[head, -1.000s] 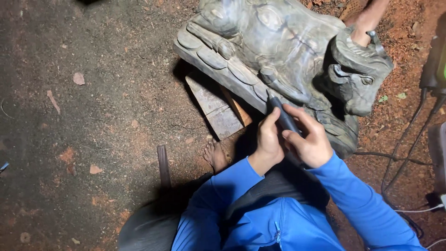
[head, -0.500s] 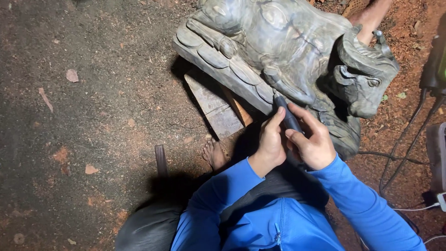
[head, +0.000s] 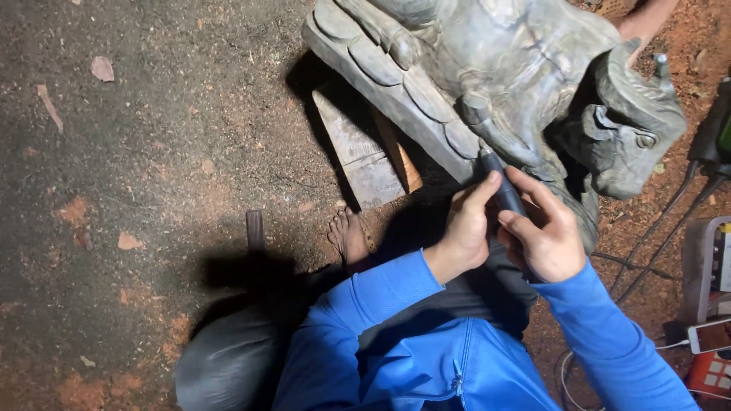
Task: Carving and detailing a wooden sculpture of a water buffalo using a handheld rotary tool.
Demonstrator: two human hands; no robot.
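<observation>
A large grey carved wooden statue (head: 487,68) lies tilted on the dirt, propped on a wooden block (head: 358,148). Both of my hands hold a dark pen-shaped rotary carving tool (head: 499,183) whose tip touches the statue's lower edge. My left hand (head: 468,224) grips the tool from the left, fingers curled near the tip. My right hand (head: 544,232) wraps its body from the right. I wear blue sleeves.
My bare foot (head: 349,237) rests on the dirt below the block. Another person's bare leg (head: 647,15) shows at the top right. Cables (head: 655,243), a phone (head: 712,335) and a plastic container (head: 704,266) lie at the right edge. Wood chips dot the ground at left.
The view has shifted slightly, with the statue and hands a little further right and lower. Both hands keep the tool against the same part of the carving.
</observation>
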